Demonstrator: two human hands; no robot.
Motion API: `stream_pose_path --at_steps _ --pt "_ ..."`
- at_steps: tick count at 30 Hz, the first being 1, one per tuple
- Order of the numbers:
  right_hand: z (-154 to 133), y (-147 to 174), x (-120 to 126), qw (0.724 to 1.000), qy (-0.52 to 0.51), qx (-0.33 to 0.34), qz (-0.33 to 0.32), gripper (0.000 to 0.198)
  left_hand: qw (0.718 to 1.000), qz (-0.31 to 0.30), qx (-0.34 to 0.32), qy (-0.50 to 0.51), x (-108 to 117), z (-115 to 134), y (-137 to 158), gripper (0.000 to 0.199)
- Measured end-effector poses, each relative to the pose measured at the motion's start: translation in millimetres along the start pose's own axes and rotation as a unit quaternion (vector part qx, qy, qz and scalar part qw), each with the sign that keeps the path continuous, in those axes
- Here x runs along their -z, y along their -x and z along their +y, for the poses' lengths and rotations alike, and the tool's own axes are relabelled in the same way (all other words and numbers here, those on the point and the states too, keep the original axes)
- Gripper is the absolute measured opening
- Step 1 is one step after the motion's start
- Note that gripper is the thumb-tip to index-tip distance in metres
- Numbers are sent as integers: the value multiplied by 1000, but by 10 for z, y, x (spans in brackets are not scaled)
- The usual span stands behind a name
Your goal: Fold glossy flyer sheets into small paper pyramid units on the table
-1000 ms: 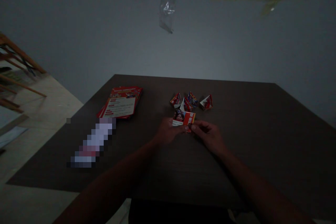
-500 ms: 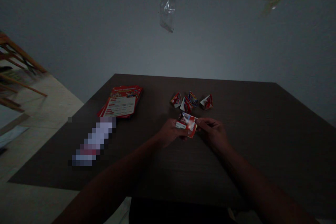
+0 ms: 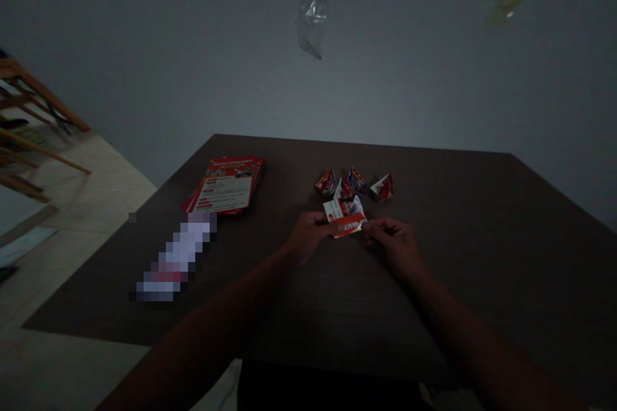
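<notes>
Between my hands is a small folded piece of printed paper (image 3: 348, 217), red and white with part of a photo on it. My left hand (image 3: 311, 234) pinches its left side, thumb on top. At its right corner, the thumb and fingers of my right hand (image 3: 391, 237) close on the edge. Just beyond the paper stand several small folded paper shapes (image 3: 357, 181), pointed and printed in red, white and blue. One red and white folded paper shape (image 3: 383, 187) sits a little apart on the right.
A stack of red printed leaflets (image 3: 226, 186) lies at the left of the dark table (image 3: 463, 205). Nearer me is a blurred, pixelated item (image 3: 176, 257). A wall (image 3: 414, 77) rises behind the table. Wooden furniture (image 3: 43, 96) stands on the floor at far left.
The folded paper has turned between my hands, so its red part now faces me and its white part lies at the far left. Both hands still grip it. The view has shifted slightly.
</notes>
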State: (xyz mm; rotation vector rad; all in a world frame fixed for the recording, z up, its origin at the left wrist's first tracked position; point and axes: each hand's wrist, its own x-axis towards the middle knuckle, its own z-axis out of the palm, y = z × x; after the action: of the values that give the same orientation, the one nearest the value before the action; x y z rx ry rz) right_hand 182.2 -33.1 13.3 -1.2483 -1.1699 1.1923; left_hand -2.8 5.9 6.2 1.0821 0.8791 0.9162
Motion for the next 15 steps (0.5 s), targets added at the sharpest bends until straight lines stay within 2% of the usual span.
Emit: stream_pose_path --at_steps 3,9,15 --pt "29 -2 7 1000 0 -3 -14 25 999 12 -30 -5 -1 15 12 32" --pt "-25 26 -12 998 39 32 -24 29 998 -23 -51 -28 -65 86 101 34" --pt "-118 73 -92 997 40 57 34 31 997 -63 -33 -20 -151 87 159 30"
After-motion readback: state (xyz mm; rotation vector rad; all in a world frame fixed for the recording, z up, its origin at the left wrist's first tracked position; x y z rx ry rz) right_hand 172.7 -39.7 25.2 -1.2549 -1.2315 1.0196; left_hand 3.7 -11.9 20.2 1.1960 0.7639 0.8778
